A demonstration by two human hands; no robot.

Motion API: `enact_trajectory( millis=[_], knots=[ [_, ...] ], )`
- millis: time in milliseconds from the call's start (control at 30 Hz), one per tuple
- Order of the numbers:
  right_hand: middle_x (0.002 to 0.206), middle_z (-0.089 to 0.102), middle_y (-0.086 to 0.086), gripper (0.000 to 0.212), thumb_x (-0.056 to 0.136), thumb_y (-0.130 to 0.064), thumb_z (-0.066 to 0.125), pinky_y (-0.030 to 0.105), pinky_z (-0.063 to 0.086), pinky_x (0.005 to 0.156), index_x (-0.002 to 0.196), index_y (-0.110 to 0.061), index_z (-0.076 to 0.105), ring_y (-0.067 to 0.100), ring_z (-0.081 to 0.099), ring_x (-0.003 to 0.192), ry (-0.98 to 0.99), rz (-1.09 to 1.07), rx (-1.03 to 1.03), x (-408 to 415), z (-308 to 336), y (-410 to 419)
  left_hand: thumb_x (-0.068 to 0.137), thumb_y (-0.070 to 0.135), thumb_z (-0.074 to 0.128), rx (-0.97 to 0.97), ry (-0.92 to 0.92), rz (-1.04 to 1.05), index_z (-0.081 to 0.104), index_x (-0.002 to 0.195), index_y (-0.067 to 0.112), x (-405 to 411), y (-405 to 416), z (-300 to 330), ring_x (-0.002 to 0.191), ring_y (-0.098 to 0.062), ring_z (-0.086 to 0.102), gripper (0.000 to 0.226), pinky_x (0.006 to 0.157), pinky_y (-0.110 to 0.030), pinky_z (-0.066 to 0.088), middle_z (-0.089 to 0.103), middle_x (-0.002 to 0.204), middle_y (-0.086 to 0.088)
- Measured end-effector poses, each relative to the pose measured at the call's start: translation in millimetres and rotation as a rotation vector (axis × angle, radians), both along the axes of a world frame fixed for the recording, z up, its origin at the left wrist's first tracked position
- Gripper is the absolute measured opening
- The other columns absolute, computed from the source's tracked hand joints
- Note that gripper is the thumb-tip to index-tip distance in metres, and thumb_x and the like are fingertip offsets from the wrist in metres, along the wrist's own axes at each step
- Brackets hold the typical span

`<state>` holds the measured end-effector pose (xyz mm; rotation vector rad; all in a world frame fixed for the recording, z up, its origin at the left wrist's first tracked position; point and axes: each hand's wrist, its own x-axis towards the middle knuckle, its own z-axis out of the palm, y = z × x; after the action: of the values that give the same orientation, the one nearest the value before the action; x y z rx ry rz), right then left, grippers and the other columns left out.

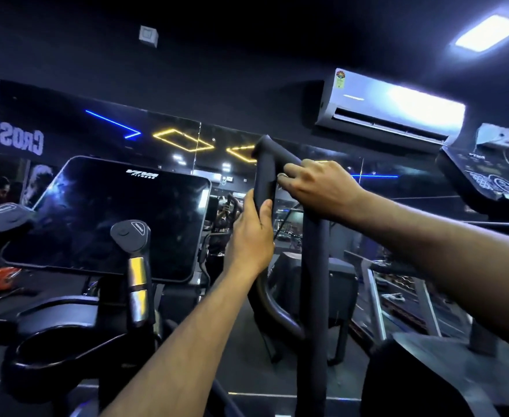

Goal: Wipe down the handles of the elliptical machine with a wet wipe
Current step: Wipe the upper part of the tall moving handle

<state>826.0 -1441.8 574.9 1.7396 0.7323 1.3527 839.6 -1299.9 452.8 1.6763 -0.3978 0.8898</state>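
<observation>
Both hands on the right-side moving handle of the elliptical; wet wipe not clearly visible.

The left hand [251, 233] grips the black handle [265, 179] below its top bend, fingers and thumb curled round the tube, probably to steady it against swinging. The right hand [313, 188] sits higher, fingers curled over the upper bar; a pale fleck at its fingertips may be the wipe, but this cannot be confirmed. The handle rises just right of the dark console screen [111, 218]. A second, short grip [137, 266] with metal bands stands untouched below the screen.
</observation>
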Motion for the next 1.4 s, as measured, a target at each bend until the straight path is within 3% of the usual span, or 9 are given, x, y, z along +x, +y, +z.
enact_trajectory(
  millis=[100, 200, 267, 433, 600, 733, 900, 1233, 1400],
  knots=[
    [0.087, 0.065, 0.005, 0.013, 0.094, -0.007, 0.048, 0.033, 0.034, 0.049, 0.097, -0.012, 0.06, 0.031, 0.069, 0.081, 0.054, -0.133, -0.009, -14.8, 0.4, 5.5, 0.09, 0.081, 0.021, -0.02, 0.0, 0.003, 0.027, 0.149, 0.046, 4.4, -1.3, -0.1, 0.093, -0.033, 0.072, 0.07, 0.077, -0.057, 0.061, 0.068, 0.118, -0.009],
    [0.097, 0.065, 0.005, 0.008, 0.098, -0.016, 0.053, 0.037, 0.037, 0.056, 0.094, -0.022, 0.048, 0.032, 0.069, 0.094, 0.215, -0.332, 0.046, -24.4, 7.6, 9.7, 0.102, 0.067, 0.027, -0.013, 0.009, -0.005, 0.031, 0.149, 0.043, 7.6, -0.6, 0.3, 0.083, -0.028, 0.072, 0.053, 0.074, -0.056, 0.061, 0.068, 0.108, -0.001],
    [0.098, 0.065, 0.005, 0.003, 0.098, -0.023, 0.054, 0.036, 0.038, 0.057, 0.096, -0.024, 0.054, 0.033, 0.068, 0.094, 0.258, -0.381, 0.06, -30.1, 13.8, 10.8, 0.108, 0.057, 0.029, -0.006, -0.007, 0.004, 0.033, 0.149, 0.04, 9.1, -0.1, -1.0, 0.078, -0.025, 0.071, 0.045, 0.074, -0.055, 0.06, 0.066, 0.102, 0.005],
    [0.103, 0.07, 0.006, 0.019, 0.103, -0.029, 0.047, 0.033, 0.036, 0.059, 0.103, -0.022, 0.065, 0.035, 0.07, 0.094, 0.117, -0.366, -0.034, -42.9, 27.3, 22.1, 0.109, 0.055, 0.029, -0.027, 0.0, -0.019, 0.027, 0.158, 0.034, 7.8, -0.5, -1.3, 0.094, -0.029, 0.072, 0.054, 0.083, -0.054, 0.061, 0.066, 0.117, -0.002],
    [0.105, 0.067, 0.009, 0.022, 0.103, -0.037, 0.049, 0.035, 0.038, 0.062, 0.108, -0.022, 0.063, 0.035, 0.068, 0.097, 0.275, -0.32, 0.115, -38.6, 2.4, 7.3, 0.106, 0.061, 0.027, -0.016, -0.004, -0.001, 0.024, 0.158, 0.038, 7.8, -1.3, -3.0, 0.102, -0.035, 0.071, 0.056, 0.085, -0.057, 0.06, 0.063, 0.129, -0.009],
    [0.108, 0.066, 0.01, 0.027, 0.104, -0.043, 0.046, 0.036, 0.039, 0.065, 0.111, -0.021, 0.06, 0.037, 0.067, 0.099, 0.306, -0.226, 0.229, -45.1, -22.3, -3.5, 0.095, 0.075, 0.02, -0.028, -0.021, -0.013, 0.023, 0.156, 0.039, 6.8, -1.2, -3.4, 0.106, -0.039, 0.07, 0.071, 0.089, -0.058, 0.059, 0.064, 0.129, -0.015],
    [0.102, 0.068, 0.007, 0.029, 0.105, -0.045, 0.042, 0.034, 0.037, 0.063, 0.111, -0.022, 0.058, 0.036, 0.066, 0.093, 0.422, -0.093, 0.409, -57.7, -69.6, -16.0, 0.092, 0.077, 0.019, -0.029, -0.012, -0.02, 0.023, 0.156, 0.04, 2.5, 0.3, -3.6, 0.106, -0.04, 0.07, 0.074, 0.089, -0.059, 0.059, 0.065, 0.128, -0.017],
    [0.088, 0.068, 0.007, 0.023, 0.105, -0.045, 0.039, 0.042, 0.055, 0.07, 0.112, -0.029, 0.054, 0.038, 0.067, 0.084, 0.734, -0.164, 0.325, -88.2, -148.8, -23.6, 0.103, 0.067, 0.02, -0.004, 0.008, -0.002, 0.025, 0.156, 0.037, -0.2, 0.0, -2.8, 0.108, -0.039, 0.069, 0.062, 0.087, -0.06, 0.059, 0.063, 0.128, -0.016],
    [0.094, 0.071, 0.005, 0.033, 0.107, -0.05, 0.031, 0.035, 0.051, 0.068, 0.119, -0.031, 0.057, 0.034, 0.07, 0.088, 0.585, -0.192, 0.196, -89.0, -120.3, -23.1, 0.105, 0.064, 0.022, -0.015, 0.007, -0.016, 0.02, 0.16, 0.036, 2.1, -0.4, -3.2, 0.111, -0.04, 0.068, 0.062, 0.089, -0.06, 0.058, 0.063, 0.131, -0.018]
  ],
)
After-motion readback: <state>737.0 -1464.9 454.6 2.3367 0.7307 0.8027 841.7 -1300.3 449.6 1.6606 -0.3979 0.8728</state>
